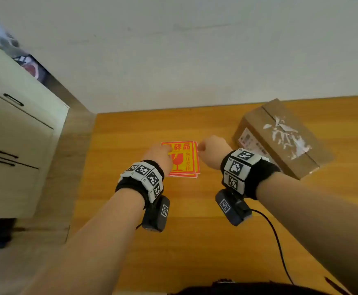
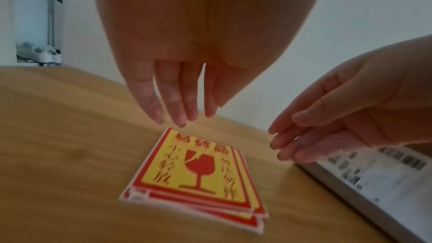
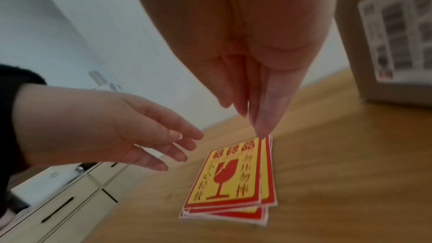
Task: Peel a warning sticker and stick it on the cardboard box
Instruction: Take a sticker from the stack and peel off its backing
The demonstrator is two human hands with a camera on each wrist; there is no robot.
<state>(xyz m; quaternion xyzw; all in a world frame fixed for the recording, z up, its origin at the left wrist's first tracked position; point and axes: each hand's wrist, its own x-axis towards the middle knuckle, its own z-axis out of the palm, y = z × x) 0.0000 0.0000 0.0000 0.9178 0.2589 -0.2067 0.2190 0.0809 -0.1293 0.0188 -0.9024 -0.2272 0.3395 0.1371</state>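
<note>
Both hands hover with relaxed, nearly straight fingers and hold nothing: the left hand (image 1: 158, 154) above the far left corner of the stack of warning stickers (image 1: 183, 159) on the tabletop (image 1: 195, 231), the right hand (image 1: 211, 149) above its far right corner. I would pin the stack with the left and lift only the top sheet's corner. Beyond the right hand sits the cardboard box (image 1: 280, 137); motion blur hides whether fingertips touch paper.

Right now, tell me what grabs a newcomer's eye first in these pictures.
The stack of red-and-yellow fragile stickers in the middle of the wooden table stands out, with the left hand and right hand reaching to its far corners. To the right sits a cardboard box with torn white tape remnants on top.
</note>
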